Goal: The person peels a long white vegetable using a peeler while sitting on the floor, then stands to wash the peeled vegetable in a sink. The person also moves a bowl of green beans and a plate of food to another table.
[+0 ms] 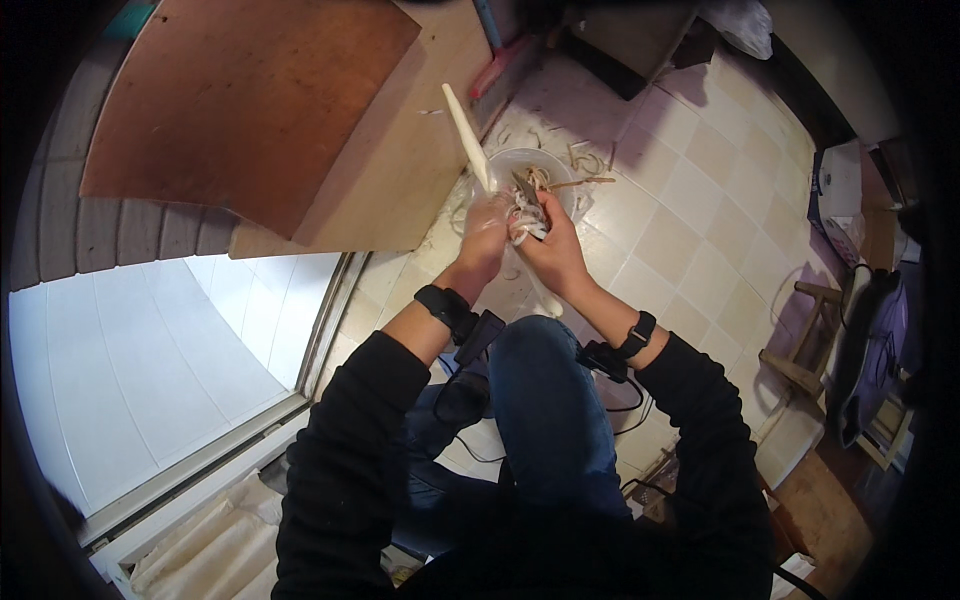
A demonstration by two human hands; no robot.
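Note:
My left hand [486,225], in a thin clear plastic glove, grips a long, pale, peeled root [466,135]. Its narrow end points up and away from me; a pale tip, seemingly of the same root, shows below my hands near my knee. My bare right hand [556,251] is closed around a small bladed tool [527,189], probably a peeler or knife, with white wrapping about its grip. That tool is beside the left hand; whether its blade touches the root is hidden. Beneath both hands stands a translucent plastic tub [564,166] holding curled peelings [537,177].
Peel scraps [589,159] litter the tiled floor [675,217] around the tub. A wooden board [375,172] and a brown sheet [247,97] stand at left, beside a sliding-door track [330,322]. A wooden stool [799,337] is at right. Cables [637,405] hang by my wrists.

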